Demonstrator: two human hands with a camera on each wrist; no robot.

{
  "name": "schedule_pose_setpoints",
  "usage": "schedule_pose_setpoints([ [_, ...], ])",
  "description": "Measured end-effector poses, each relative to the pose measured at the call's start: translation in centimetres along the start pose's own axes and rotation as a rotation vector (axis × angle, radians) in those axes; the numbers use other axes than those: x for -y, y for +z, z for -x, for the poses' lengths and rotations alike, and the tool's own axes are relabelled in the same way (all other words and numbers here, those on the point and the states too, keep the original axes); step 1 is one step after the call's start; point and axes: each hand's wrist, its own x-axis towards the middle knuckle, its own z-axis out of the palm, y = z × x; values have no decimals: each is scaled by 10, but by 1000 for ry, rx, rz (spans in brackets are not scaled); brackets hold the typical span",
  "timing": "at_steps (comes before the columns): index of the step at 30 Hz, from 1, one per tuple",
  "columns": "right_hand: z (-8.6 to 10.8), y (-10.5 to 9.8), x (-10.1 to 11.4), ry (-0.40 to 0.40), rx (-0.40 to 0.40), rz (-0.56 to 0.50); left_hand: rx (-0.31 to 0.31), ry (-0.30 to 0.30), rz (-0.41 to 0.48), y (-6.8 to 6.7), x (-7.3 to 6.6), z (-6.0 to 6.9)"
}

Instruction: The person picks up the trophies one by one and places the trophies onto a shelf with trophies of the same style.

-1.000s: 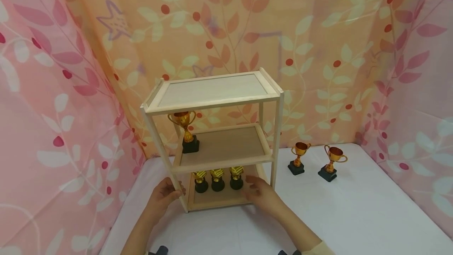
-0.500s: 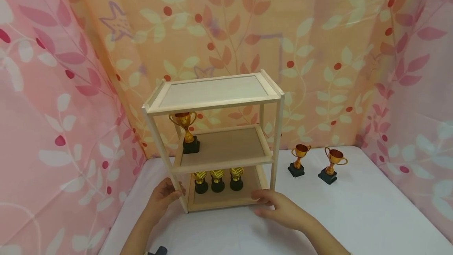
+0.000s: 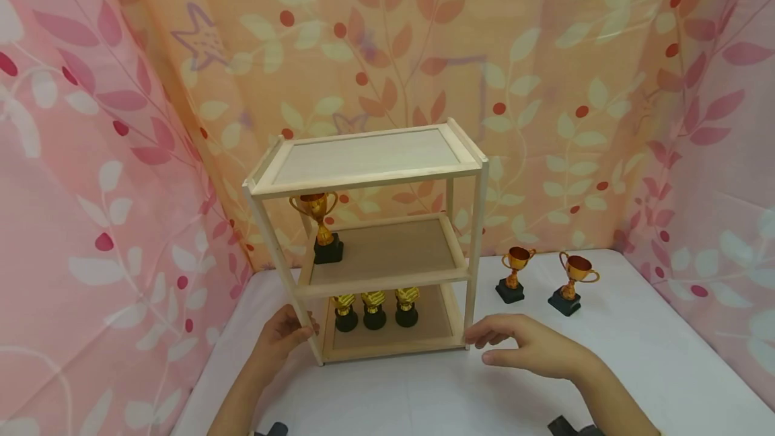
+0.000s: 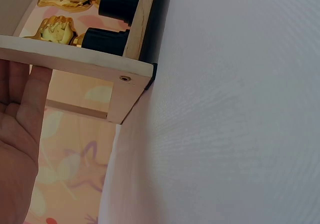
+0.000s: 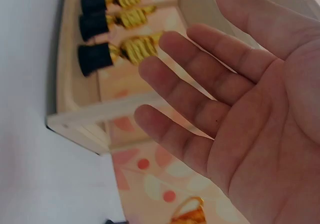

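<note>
A three-tier pale wooden shelf (image 3: 369, 157) stands on the white surface. My left hand (image 3: 278, 342) grips its front left post low down, fingers behind and thumb in front; the left wrist view shows the fingers (image 4: 35, 91) against the post. My right hand (image 3: 533, 345) is beside the bottom of the front right post, fingers spread and holding nothing; whether the fingertips touch the post, I cannot tell. Three gold fist-shaped trophies (image 3: 374, 311) with black bases stand in a row on the bottom tier. On the middle tier's left is a two-handled gold cup (image 3: 323, 227).
Two smaller cup trophies, one nearer the shelf (image 3: 513, 274) and another farther right (image 3: 568, 284), stand on the white cloth (image 3: 654, 355) right of the shelf. Patterned curtains (image 3: 545, 52) enclose the back and both sides.
My right hand has moved rightward, from beside the rightmost fist trophy, past the bottom tier's front edge, to the front right post. My left hand stays on its post.
</note>
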Motion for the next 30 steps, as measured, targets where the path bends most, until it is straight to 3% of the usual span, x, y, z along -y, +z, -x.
schedule_pose_setpoints([
  [6, 20, -27, -5, 2, -156, 58, -26, -48, -5, 2, -2, 2],
  [19, 66, -79, -28, 147, -694, 323, -32, -55, -4, 3, -1, 2],
  [26, 89, -100, -45, 251, -956, 334, -33, -58, 2, 4, -3, 2],
  [30, 97, -107, -58, 305, -1042, 299, -43, -63, -8, 4, -4, 1],
])
